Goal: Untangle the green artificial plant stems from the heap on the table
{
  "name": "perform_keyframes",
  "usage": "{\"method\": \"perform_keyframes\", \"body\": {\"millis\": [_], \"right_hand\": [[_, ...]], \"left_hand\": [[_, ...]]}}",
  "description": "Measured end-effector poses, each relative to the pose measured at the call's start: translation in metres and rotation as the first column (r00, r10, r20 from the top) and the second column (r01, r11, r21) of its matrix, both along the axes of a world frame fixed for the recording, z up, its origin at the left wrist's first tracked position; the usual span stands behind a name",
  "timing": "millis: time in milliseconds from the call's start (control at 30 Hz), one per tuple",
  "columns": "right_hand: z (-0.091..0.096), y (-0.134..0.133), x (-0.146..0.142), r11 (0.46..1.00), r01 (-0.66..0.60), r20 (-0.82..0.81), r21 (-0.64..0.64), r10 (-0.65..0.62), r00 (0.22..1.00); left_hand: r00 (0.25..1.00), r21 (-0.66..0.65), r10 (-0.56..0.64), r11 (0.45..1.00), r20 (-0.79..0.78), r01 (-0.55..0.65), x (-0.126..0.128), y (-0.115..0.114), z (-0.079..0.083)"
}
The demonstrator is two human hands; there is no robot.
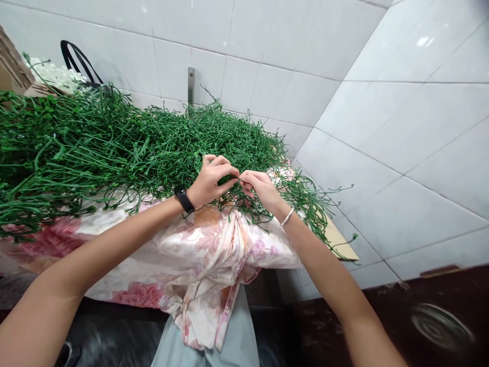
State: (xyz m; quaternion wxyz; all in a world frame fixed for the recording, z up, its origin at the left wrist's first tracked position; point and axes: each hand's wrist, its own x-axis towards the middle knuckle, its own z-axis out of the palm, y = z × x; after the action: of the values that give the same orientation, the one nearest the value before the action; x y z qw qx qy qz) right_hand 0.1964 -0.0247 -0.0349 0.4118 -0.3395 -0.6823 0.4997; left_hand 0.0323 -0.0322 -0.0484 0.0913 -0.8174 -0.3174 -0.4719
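Observation:
My left hand [214, 178], with a black band on its wrist, is closed in a pinch between thumb and forefinger. Its fingertips meet those of my right hand [263, 189], which is closed too and wears a light bracelet. Between them shows a bit of a thin green stem, mostly hidden by the fingers. Just behind and beneath both hands spreads a large tangled heap of green stems [153, 148], many with small knobbed or branched ends. More loose stems [309, 204] trail off on the right, past my right wrist.
A floral cloth [141, 260] covers the work surface and hangs over my lap. White flowers [57, 74], cardboard [13, 66] and a black looped strap [76, 56] lie back left. A metal strip [191, 84] stands against the tiled wall [260, 66]. Another board [340, 237] juts out right.

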Motion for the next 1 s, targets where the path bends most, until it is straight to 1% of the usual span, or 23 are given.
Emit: {"method": "perform_keyframes", "body": {"millis": [100, 167, 200, 233, 267, 300, 333, 400, 433, 467, 500, 533, 567, 600, 633, 700, 767, 833, 900, 1000], "right_hand": [[-0.0012, 0.0019, 0.0011, 0.999, 0.028, 0.022, -0.024, -0.027, 0.999], [-0.0015, 0.0034, 0.0033, 0.996, 0.085, 0.054, -0.005, -0.084, 0.995], [-0.0014, 0.0039, 0.0045, 0.992, 0.127, 0.076, 0.024, -0.128, 0.989], [-0.0012, 0.0043, 0.0058, 0.981, 0.176, 0.105, 0.079, -0.183, 0.977], [-0.0011, 0.0044, 0.0069, 0.96, 0.225, 0.141, 0.169, -0.249, 0.958], [-0.001, 0.0044, 0.0078, 0.92, 0.265, 0.177, 0.29, -0.324, 0.929], [-0.001, 0.0042, 0.0085, 0.859, 0.285, 0.204, 0.425, -0.398, 0.895], [-0.0014, 0.0037, 0.009, 0.7, 0.27, 0.198, 0.661, -0.51, 0.837], [-0.0017, 0.0034, 0.0089, 0.629, 0.253, 0.178, 0.735, -0.539, 0.823], [-0.002, 0.003, 0.0088, 0.576, 0.242, 0.155, 0.781, -0.555, 0.818], [-0.0021, 0.0025, 0.0085, 0.542, 0.236, 0.137, 0.807, -0.559, 0.818], [-0.002, 0.0019, 0.0083, 0.523, 0.232, 0.122, 0.82, -0.556, 0.822], [-0.0017, 0.0011, 0.0081, 0.518, 0.229, 0.113, 0.825, -0.546, 0.83], [-0.0011, 0.0001, 0.0079, 0.526, 0.218, 0.112, 0.822, -0.525, 0.843], [-0.0002, -0.0011, 0.0079, 0.546, 0.195, 0.122, 0.815, -0.49, 0.863], [0.0017, -0.0034, 0.0078, 0.611, 0.109, 0.174, 0.784, -0.385, 0.907], [0.0031, -0.0051, 0.0078, 0.669, 0.024, 0.229, 0.743, -0.288, 0.93], [0.0031, -0.0055, 0.0076, 0.697, -0.011, 0.25, 0.717, -0.241, 0.938], [0.0015, -0.0046, 0.0073, 0.692, -0.003, 0.243, 0.722, -0.25, 0.937], [-0.0024, -0.0021, 0.0068, 0.644, 0.032, 0.223, 0.764, -0.31, 0.924]], "left_hand": [[0.999, 0.025, 0.006, 1.0, -0.031, -0.005, 0.001, 0.0008, -0.0018], [1.0, 0.053, 0.03, 0.998, -0.005, -0.029, 0.0004, 0.0021, -0.0027], [0.999, 0.058, 0.046, 0.997, 0.021, -0.047, -0.0005, 0.0028, -0.0027], [0.997, 0.052, 0.06, 0.997, 0.051, -0.062, -0.0016, 0.0033, -0.0024], [0.995, 0.034, 0.067, 0.997, 0.077, -0.07, -0.0029, 0.0037, -0.0018], [0.993, 0.008, 0.069, 0.998, 0.1, -0.07, -0.0041, 0.0039, -0.0009], [0.991, -0.019, 0.065, 0.998, 0.118, -0.063, -0.005, 0.0038, 0.0], [0.988, -0.062, 0.053, 0.997, 0.142, -0.045, -0.0057, 0.0033, 0.0017], [0.987, -0.072, 0.051, 0.997, 0.152, -0.04, -0.0055, 0.0029, 0.0023], [0.985, -0.078, 0.053, 0.996, 0.162, -0.041, -0.005, 0.0025, 0.0027], [0.984, -0.083, 0.055, 0.996, 0.171, -0.042, -0.0044, 0.0022, 0.0029], [0.983, -0.089, 0.055, 0.995, 0.177, -0.04, -0.0038, 0.0019, 0.0031], [0.981, -0.095, 0.051, 0.995, 0.185, -0.034, -0.0034, 0.0017, 0.0031], [0.981, -0.105, 0.042, 0.994, 0.192, -0.022, -0.0031, 0.0015, 0.0031], [0.979, -0.115, 0.027, 0.993, 0.201, -0.004, -0.0031, 0.0014, 0.003], [0.972, -0.141, -0.015, 0.989, 0.233, 0.049, -0.0035, 0.0014, 0.0029], [0.955, -0.175, -0.056, 0.978, 0.293, 0.111, -0.0042, 0.0016, 0.0027], [0.929, -0.216, -0.092, 0.96, 0.357, 0.178, -0.005, 0.0023, 0.0022], [0.906, -0.261, -0.13, 0.932, 0.403, 0.25, -0.0056, 0.0035, 0.0017], [0.885, -0.314, -0.2, 0.883, 0.421, 0.35, -0.0059, 0.0048, 0.0015]]}}
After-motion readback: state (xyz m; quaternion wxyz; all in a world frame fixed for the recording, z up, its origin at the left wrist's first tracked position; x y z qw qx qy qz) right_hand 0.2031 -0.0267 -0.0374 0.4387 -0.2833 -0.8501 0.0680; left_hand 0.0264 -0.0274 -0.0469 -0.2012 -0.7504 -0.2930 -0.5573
